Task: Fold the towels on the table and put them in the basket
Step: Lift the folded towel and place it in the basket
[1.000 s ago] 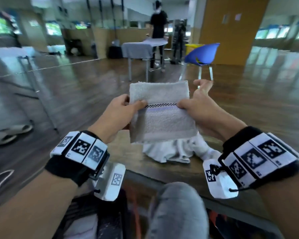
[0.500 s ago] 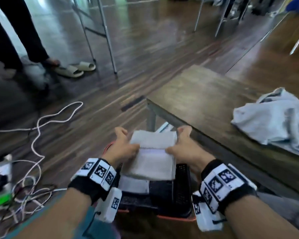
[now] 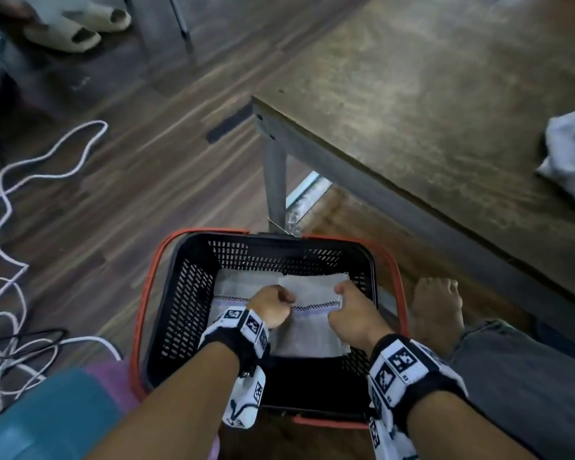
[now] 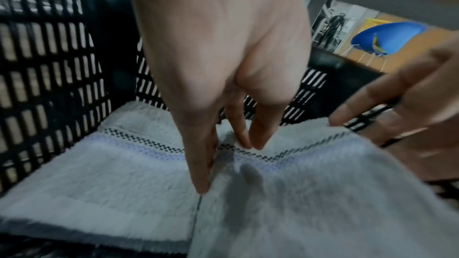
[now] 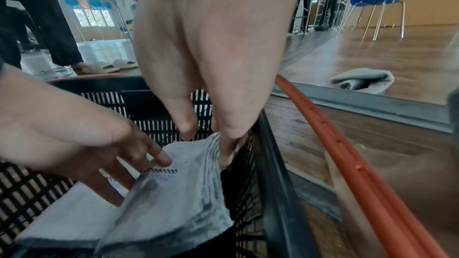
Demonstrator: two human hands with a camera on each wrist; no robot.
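A black mesh basket with an orange rim stands on the floor below the table corner. One folded grey towel lies in its left half. Both my hands hold a second folded towel low inside the basket, beside the first. My left hand pinches its left edge, thumb down along the side. My right hand pinches its right edge against the basket wall. A crumpled unfolded towel lies on the table.
The table leg stands just behind the basket. My bare foot is close to the basket's right side. White cable loops over the floor at left, and slippers lie at the far left.
The folded towel went from held up over the table down into the basket, still in both hands. My view swung down and left to the floor.
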